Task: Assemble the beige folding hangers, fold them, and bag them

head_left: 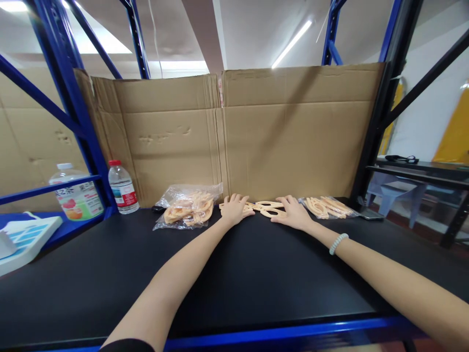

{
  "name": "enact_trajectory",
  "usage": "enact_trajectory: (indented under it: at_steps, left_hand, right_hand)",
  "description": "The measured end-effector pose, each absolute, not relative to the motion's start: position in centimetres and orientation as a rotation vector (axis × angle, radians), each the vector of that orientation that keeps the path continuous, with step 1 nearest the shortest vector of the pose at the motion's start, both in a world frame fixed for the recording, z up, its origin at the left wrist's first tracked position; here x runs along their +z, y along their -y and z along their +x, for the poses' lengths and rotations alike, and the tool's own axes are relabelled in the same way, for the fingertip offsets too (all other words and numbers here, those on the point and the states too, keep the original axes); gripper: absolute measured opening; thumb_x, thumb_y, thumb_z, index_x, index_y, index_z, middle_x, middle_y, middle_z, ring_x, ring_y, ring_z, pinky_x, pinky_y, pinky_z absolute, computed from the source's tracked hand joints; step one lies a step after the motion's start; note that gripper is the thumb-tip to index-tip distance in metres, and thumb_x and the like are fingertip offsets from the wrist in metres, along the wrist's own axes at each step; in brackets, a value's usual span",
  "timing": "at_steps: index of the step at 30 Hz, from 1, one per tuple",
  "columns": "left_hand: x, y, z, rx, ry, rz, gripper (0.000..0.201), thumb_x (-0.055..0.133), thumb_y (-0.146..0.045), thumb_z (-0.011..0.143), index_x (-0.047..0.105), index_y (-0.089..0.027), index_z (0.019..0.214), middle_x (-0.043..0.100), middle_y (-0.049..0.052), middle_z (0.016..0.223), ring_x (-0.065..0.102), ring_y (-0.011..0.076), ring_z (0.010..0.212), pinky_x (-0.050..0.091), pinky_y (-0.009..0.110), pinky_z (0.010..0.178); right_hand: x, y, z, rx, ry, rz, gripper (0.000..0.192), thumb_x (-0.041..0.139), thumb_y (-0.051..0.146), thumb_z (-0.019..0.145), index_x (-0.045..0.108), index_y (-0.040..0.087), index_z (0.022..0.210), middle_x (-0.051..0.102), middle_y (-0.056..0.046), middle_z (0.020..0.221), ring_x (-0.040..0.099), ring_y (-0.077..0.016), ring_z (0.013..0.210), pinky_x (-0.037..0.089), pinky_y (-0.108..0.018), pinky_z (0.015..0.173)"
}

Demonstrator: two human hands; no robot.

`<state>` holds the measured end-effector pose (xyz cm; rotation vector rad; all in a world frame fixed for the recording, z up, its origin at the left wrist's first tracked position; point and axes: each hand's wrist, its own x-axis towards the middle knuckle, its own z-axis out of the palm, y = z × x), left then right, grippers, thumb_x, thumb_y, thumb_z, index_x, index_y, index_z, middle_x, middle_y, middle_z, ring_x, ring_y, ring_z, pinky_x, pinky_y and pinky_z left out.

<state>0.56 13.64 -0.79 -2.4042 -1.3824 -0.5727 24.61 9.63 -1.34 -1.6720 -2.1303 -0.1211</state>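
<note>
Pale, wood-coloured looped flat pieces [269, 205] lie at the back of the black tabletop, between my two hands; their exact kind I cannot make out. My left hand [233, 209] rests over the left end of them, fingers spread and palm down. At the right end, my right hand [295, 213] touches the loops with its fingers stretched apart. Parts of the pieces are hidden under both hands. Left of my left hand sits a clear plastic bag [188, 208] full of similar pale pieces. Another clear bag [329, 207] of them lies just right of my right hand.
Cardboard panels [293, 142] stand along the back edge. A red-capped water bottle [122, 188] is at the back left, by a blue rack post. Beyond it are a larger labelled bottle [78, 193] and a white-and-blue tray [32, 239]. A dark flat object [371, 214] lies at the right corner.
</note>
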Motion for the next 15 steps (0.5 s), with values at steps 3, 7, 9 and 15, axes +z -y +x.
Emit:
enact_trajectory:
  at_steps: [3, 7, 9, 15]
  left_hand:
    - [-0.5, -12.3, 0.4, -0.624, 1.339, -2.374, 0.059, 0.060, -0.050, 0.082, 0.049, -0.015, 0.128, 0.053, 0.019, 0.126, 0.042, 0.0359, 0.121, 0.027, 0.053, 0.100]
    - [-0.6, -8.3, 0.3, -0.602, 1.184, -2.470, 0.035, 0.056, -0.030, 0.086, 0.053, -0.019, 0.120, 0.056, 0.012, 0.123, 0.045, 0.0300, 0.118, 0.030, 0.048, 0.100]
    - [-0.7, -5.8, 0.2, -0.556, 1.096, -2.550, 0.027, 0.054, -0.026, 0.086, 0.056, -0.021, 0.113, 0.059, 0.009, 0.119, 0.049, 0.0268, 0.114, 0.034, 0.044, 0.097]
    - [-0.8, -1.4, -0.4, -0.584, 1.070, -2.775, 0.018, 0.049, -0.022, 0.086, 0.057, -0.021, 0.102, 0.063, 0.005, 0.105, 0.057, 0.0229, 0.100, 0.043, 0.038, 0.087]
  right_hand:
    - [-1.6, -8.7, 24.8, -0.167, 2.038, -1.763, 0.051, 0.050, 0.055, 0.085, 0.054, 0.013, 0.112, 0.058, -0.017, 0.108, 0.055, -0.0325, 0.105, 0.042, -0.042, 0.087]
    - [-2.4, -7.9, 25.0, -0.143, 2.021, -1.810, 0.036, 0.057, 0.047, 0.083, 0.059, 0.013, 0.095, 0.060, -0.018, 0.101, 0.054, -0.0344, 0.103, 0.042, -0.042, 0.083]
    - [-2.7, -7.9, 25.1, -0.097, 2.008, -1.794, 0.029, 0.057, 0.042, 0.084, 0.060, 0.014, 0.091, 0.059, -0.018, 0.103, 0.053, -0.0341, 0.105, 0.042, -0.042, 0.082]
    - [-2.9, -8.4, 26.0, 0.178, 1.902, -1.605, 0.020, 0.063, 0.028, 0.078, 0.056, 0.017, 0.092, 0.063, -0.009, 0.092, 0.059, -0.0246, 0.092, 0.044, -0.035, 0.079]
